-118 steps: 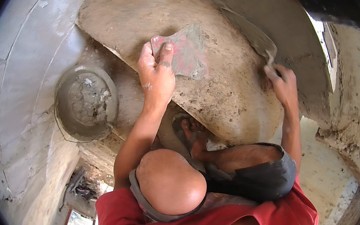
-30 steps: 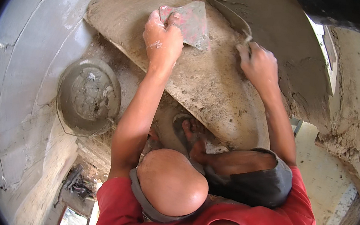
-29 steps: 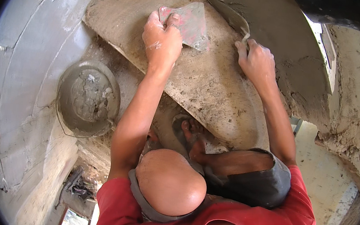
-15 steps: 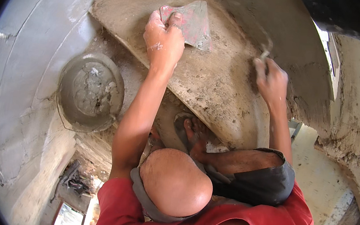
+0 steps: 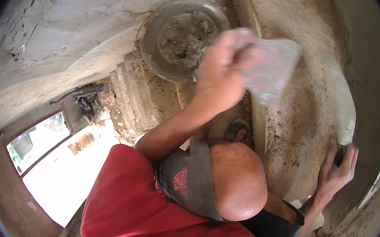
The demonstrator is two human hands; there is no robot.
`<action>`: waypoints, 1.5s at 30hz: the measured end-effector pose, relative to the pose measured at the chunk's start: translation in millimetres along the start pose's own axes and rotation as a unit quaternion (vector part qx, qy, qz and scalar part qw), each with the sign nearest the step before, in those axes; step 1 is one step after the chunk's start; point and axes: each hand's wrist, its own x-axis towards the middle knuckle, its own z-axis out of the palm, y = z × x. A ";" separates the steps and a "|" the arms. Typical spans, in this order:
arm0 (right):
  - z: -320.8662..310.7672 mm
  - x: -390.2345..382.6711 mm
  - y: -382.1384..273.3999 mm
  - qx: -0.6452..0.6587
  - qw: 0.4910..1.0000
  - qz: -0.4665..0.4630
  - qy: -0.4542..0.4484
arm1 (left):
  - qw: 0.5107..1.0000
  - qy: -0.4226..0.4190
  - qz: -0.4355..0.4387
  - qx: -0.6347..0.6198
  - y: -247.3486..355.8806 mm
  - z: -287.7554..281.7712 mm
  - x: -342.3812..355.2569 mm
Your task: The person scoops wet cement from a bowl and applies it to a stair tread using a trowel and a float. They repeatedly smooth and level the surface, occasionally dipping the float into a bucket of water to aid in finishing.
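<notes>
My left hand (image 5: 225,71), blurred by motion, pinches a flat, roughly four-sided plate (image 5: 275,67) by its edge. The plate is grey with worn red patches. Behind that hand stands a round basin (image 5: 147,44) holding lumpy grey mortar (image 5: 184,37), its right side partly covered by the hand. At the right, my right hand (image 5: 339,165) is closed at the lower end of a long, pale, trowel-like flat blade (image 5: 343,102). The blade lies along the border between the slab and the wall; its handle is mostly hidden by my fingers.
A dirty slab (image 5: 298,125) with loose crumbs runs down the right of centre, a step's edge on its left. Grey plastered walls (image 5: 94,11) rise on both sides. A bright window (image 5: 42,137) and dark debris (image 5: 89,101) lie lower left. My bent knee (image 5: 239,181) is in front.
The view has turned toward the left. My left hand has carried the plate from above the slab to beside the basin. The pale blade in my right hand now shows broadside.
</notes>
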 end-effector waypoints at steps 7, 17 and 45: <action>73.8 105.3 -165.8 -0.150 0.917 -0.353 -0.107 | 0.932 0.347 0.024 0.098 -4.4 -188.4 -20.1; 190.8 113.5 -290.0 -0.046 0.867 -0.412 -0.275 | 0.904 0.411 -0.074 0.095 -28.3 -247.9 -31.7; 40.9 59.5 -34.0 0.198 0.978 0.001 -0.070 | 0.984 -0.019 -0.089 -0.150 -9.0 38.3 88.0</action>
